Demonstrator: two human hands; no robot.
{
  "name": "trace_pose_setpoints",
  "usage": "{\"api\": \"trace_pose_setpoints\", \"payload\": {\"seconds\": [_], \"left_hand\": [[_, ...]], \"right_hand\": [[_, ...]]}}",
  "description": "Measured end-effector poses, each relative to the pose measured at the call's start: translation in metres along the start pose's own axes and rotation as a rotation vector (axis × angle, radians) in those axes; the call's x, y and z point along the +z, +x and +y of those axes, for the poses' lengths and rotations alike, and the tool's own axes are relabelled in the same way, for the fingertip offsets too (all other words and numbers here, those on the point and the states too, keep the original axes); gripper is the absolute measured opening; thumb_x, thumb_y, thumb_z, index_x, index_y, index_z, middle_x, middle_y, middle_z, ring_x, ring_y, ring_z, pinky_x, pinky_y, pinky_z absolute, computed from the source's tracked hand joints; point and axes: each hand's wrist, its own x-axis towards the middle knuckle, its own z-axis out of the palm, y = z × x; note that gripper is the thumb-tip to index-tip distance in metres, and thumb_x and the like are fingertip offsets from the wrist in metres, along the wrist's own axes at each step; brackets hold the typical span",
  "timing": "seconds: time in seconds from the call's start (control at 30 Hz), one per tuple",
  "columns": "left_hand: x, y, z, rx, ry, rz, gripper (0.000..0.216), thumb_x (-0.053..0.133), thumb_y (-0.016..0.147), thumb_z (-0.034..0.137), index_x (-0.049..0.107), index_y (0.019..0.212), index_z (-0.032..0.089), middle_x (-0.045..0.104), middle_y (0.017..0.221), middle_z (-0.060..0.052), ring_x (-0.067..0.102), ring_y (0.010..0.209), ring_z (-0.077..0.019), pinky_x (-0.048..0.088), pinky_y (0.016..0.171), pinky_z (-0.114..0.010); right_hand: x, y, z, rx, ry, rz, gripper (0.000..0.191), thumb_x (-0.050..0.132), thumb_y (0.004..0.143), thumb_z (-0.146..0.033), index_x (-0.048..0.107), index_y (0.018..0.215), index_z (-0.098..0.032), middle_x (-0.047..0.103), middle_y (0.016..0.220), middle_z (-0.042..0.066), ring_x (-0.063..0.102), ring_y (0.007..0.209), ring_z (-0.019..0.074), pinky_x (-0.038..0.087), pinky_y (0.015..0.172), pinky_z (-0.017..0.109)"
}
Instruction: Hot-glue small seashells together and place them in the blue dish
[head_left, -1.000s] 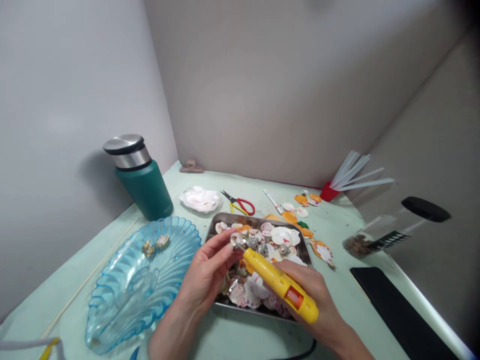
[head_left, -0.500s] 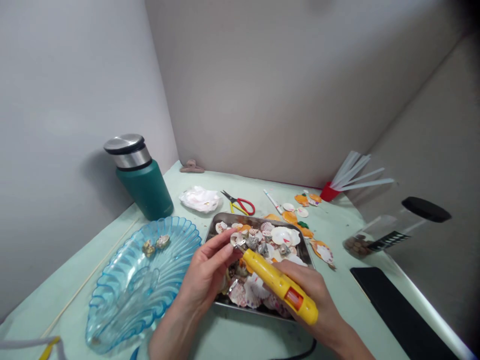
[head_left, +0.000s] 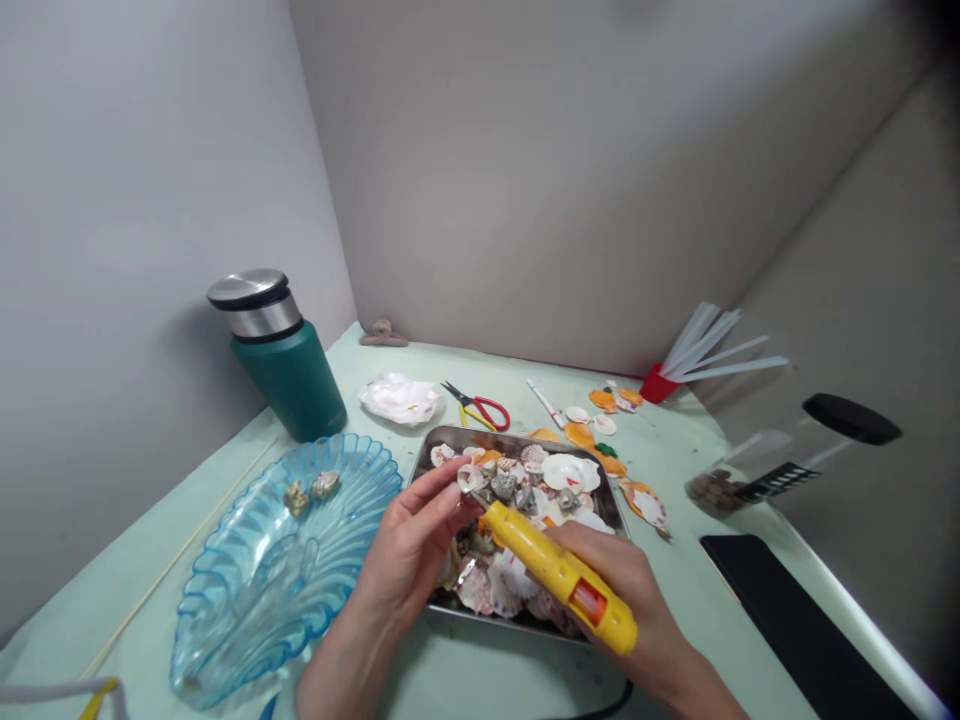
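Note:
My left hand (head_left: 409, 560) pinches a small pale shell (head_left: 471, 478) between thumb and fingers, above a metal tray (head_left: 433, 448) filled with mixed seashells. My right hand (head_left: 626, 600) grips a yellow glue gun (head_left: 559, 575), whose metal nozzle touches the held shell. To the left lies a blue shell-shaped glass dish (head_left: 277, 570) with two small shells (head_left: 311, 490) in it.
A green flask (head_left: 281, 360) stands at the back left. Crumpled tissue (head_left: 400, 397), red-handled scissors (head_left: 480, 407), a pen, loose orange shells (head_left: 592, 435), a red cup of glue sticks (head_left: 694, 355), a clear jar (head_left: 780, 465) and a black slab (head_left: 795, 625) surround the tray.
The glue gun's tip has dropped slightly and the left hand has nudged the shell a little left and up. Nothing else has moved.

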Motion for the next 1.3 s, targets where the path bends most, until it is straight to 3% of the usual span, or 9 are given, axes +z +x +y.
{"api": "trace_pose_setpoints", "payload": {"seconds": [0.27,1.3], "left_hand": [[0.0048,-0.0038,0.0041,-0.012,-0.018,0.027,0.028,0.079,0.066,0.018,0.076,0.093,0.017,0.074,0.094,-0.005,0.066,0.078,-0.0138,0.053,0.075,-0.024],[-0.0017,-0.0017,-0.0028,0.063,0.056,0.017,0.032,0.081,0.060,0.015,0.071,0.090,0.019,0.070,0.094,-0.004,0.063,0.087,-0.0171,0.046,0.085,-0.028]], "right_hand": [[-0.0009,-0.0020,0.0009,0.006,0.020,0.057,0.032,0.054,0.089,-0.047,0.064,0.094,-0.018,0.072,0.074,0.005,0.065,0.060,0.0176,0.048,0.054,0.025],[-0.0009,-0.0035,0.0033,-0.003,0.022,0.060,0.022,0.058,0.088,-0.038,0.065,0.096,-0.019,0.073,0.077,0.005,0.067,0.061,0.0184,0.050,0.055,0.025]]}}
